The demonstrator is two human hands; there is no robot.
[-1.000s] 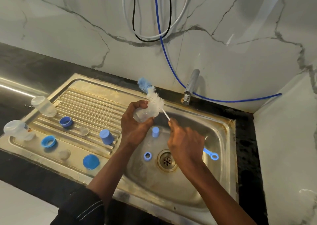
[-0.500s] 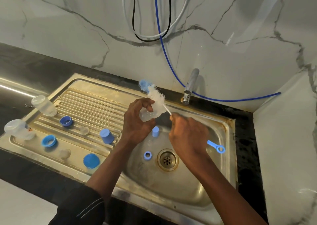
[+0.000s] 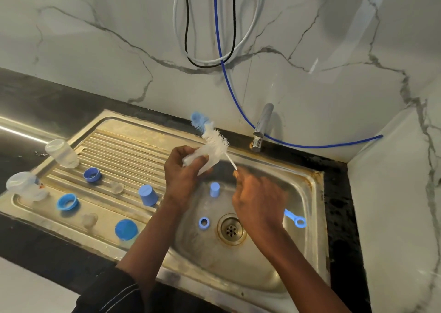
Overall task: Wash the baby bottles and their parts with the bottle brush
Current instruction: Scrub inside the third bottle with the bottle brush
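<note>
Bottle brush [image 3: 216,142] work is judged to be no further than midway. A clear plastic part [image 3: 199,160] is gripped in the curled fingers of the left hand [image 3: 182,176], above and left of the drain [image 3: 231,228]. The white bristles are pressed against it; whether they reach inside cannot be told. The brush's handle is wrapped by the fingers of the right hand [image 3: 259,203], just above and right of the drain, and its blue loop end [image 3: 296,218] is seen sticking out further right.

Two pieces are left in the basin: a small blue cap [image 3: 214,189] just above the drain and a small blue ring [image 3: 204,223] just left of it. Both are judged to be waiting their turn.

Well left of the drain, on the ribbed drainboard [image 3: 124,150], two clear bottles [image 3: 62,153] [image 3: 25,185], two blue collars [image 3: 91,174] [image 3: 67,201], a blue cup [image 3: 148,195], a blue lid [image 3: 126,229] and two clear teats [image 3: 117,188] [image 3: 89,219] are laid out apart from one another. Whether these have been scrubbed cannot be told, since no suds are visible on them. No water is seen at the tap [image 3: 262,126], above and right of the drain, so rinsing is presumed not yet done.
</note>
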